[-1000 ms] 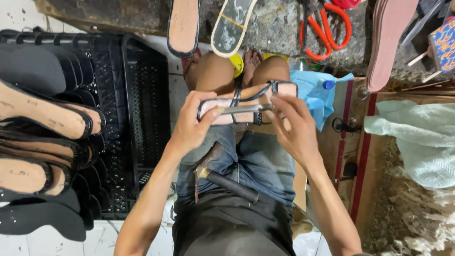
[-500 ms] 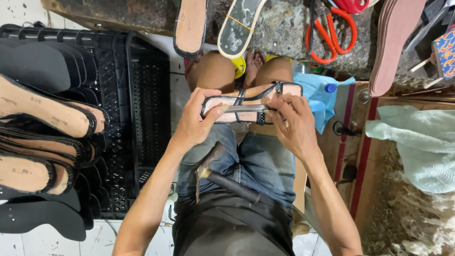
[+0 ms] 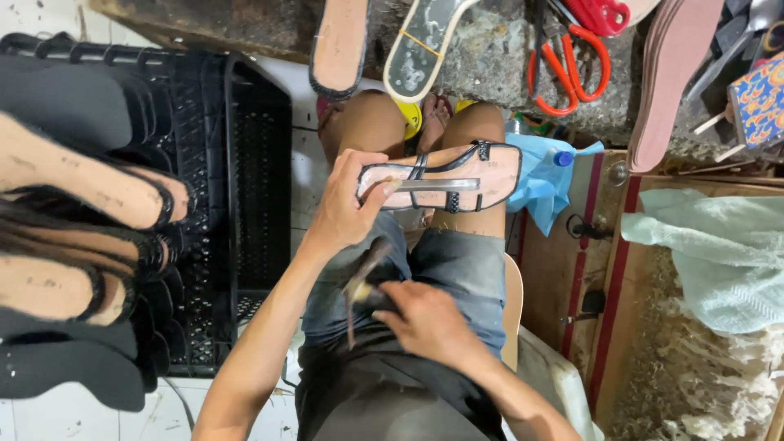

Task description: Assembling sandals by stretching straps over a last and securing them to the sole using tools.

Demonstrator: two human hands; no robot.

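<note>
At far left, a black plastic crate (image 3: 245, 163) holds a stack of flat sandals (image 3: 90, 196) with tan insoles and black straps; black soles (image 3: 65, 376) lie at its lower edge. Above centre, two loose soles, one tan (image 3: 339, 45) and one pale with a dark tread (image 3: 425, 45), hang over the edge of a rough stone counter (image 3: 490, 57).

At centre, the left hand (image 3: 347, 208) is closed on the toe end of a pink sandal (image 3: 490, 167) with black straps and a silver centre strip. The sandal lies across the person's bare knees, sole down, toe to the left, heel to the right.

Below it, the right hand (image 3: 425, 322) rests on the lap, fingers closed around the handle of a dark hammer (image 3: 359, 282) whose head points up toward the sandal; hammer and sandal are apart.

Right of the knees lies a blue cloth (image 3: 543, 175). Orange-handled scissors (image 3: 572, 65) rest on the counter above. A pink insole (image 3: 674, 77) leans further right, and a pale green cloth (image 3: 719, 253) lies at far right.
</note>
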